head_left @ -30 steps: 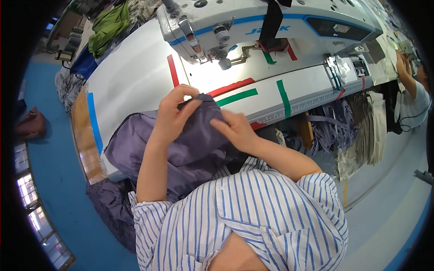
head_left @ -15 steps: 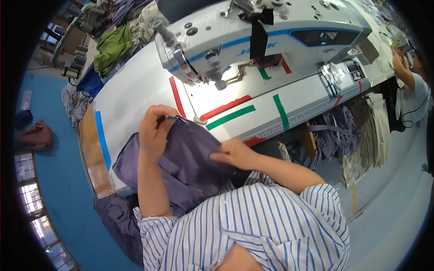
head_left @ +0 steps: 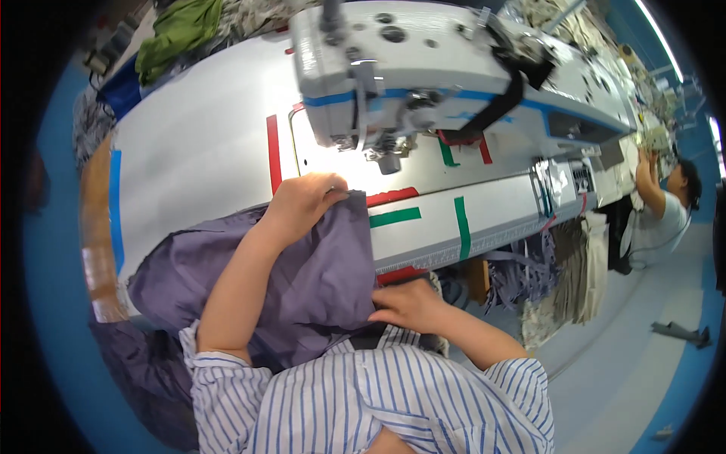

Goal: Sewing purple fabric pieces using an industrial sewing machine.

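A dark purple piece of fabric (head_left: 318, 272) lies over the near edge of the sewing machine table and hangs toward my lap. My left hand (head_left: 302, 204) pinches its far corner, just in front of the lit needle area of the white sewing machine (head_left: 469, 68). At the fabric's right edge, my right hand (head_left: 412, 305) is closed with thumb and fingers on the cloth, lower and nearer to me. The presser foot area (head_left: 387, 160) is a little beyond my left fingertips, apart from the cloth.
Red tape (head_left: 274, 155) and green tape (head_left: 463, 227) mark the white tabletop. Thread snips (head_left: 543, 185) lie at the right by the machine. Purple strips (head_left: 522, 272) and grey cloth pieces (head_left: 575, 261) hang right. Green cloth (head_left: 178, 38) is piled far left. Another person (head_left: 662, 204) works far right.
My left hand has carried the fabric corner right and toward the needle area. My right hand has moved down along the edge, and the cloth is now spread flatter. The view has shifted.
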A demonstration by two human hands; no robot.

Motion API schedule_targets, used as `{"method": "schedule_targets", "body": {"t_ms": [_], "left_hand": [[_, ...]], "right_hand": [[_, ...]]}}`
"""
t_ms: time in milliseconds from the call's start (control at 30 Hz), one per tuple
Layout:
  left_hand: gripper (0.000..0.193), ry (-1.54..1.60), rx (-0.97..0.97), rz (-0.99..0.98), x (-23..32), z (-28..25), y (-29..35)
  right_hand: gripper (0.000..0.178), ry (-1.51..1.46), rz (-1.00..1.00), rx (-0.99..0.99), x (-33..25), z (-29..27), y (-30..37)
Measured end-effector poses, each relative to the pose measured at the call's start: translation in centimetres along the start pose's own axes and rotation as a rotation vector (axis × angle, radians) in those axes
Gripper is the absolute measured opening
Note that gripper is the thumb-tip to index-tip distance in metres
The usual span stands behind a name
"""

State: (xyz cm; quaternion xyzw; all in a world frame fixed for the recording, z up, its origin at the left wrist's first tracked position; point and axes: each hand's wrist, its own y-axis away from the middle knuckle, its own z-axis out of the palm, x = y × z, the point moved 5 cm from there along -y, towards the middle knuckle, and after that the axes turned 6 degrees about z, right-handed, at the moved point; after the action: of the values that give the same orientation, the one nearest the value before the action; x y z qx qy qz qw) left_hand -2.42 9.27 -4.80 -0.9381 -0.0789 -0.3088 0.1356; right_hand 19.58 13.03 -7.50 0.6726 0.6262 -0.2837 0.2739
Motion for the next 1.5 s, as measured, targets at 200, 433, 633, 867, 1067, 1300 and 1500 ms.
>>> {"method": "schedule_targets", "body": {"t_ms": [200, 433, 633, 867, 1067, 1300, 1500], "left_hand": [[0.009, 0.095, 0.049, 0.009, -1.0, 0.3, -0.1], [0.013, -0.27, 0.261, 0.438, 1.3, -1.1, 0.5], [0.015, -0.32, 0.31, 0.483, 2.1, -1.2, 0.8], [0.011, -0.046, 0.186, 0.185, -0.4, -0.3, 0.0], [0.019, -0.043, 0.072, -0.113, -1.6, 0.1, -0.8], [0.027, -0.054, 0.061, -0.324, -2.9, -0.4, -1.3], [0.02, 0.02, 0.162, -0.272, -3.0, -0.3, -2.1]], "right_hand": [[0.044, -0.203, 0.2, 0.399, 3.5, -7.2, -9.1], [0.017, -0.105, -0.033, 0.435, 3.3, -7.1, -11.7], [0.018, -0.062, -0.126, 0.487, 2.5, -7.4, -11.2], [0.02, 0.012, -0.031, 0.308, 5.0, -6.7, -12.4], [0.016, 0.164, 0.125, 0.289, 8.9, -4.5, -13.7], [0.022, 0.134, 0.168, 0.186, 6.9, -6.3, -15.8], [0.02, 0.091, 0.367, 0.325, 14.6, -4.4, -15.9]]}}
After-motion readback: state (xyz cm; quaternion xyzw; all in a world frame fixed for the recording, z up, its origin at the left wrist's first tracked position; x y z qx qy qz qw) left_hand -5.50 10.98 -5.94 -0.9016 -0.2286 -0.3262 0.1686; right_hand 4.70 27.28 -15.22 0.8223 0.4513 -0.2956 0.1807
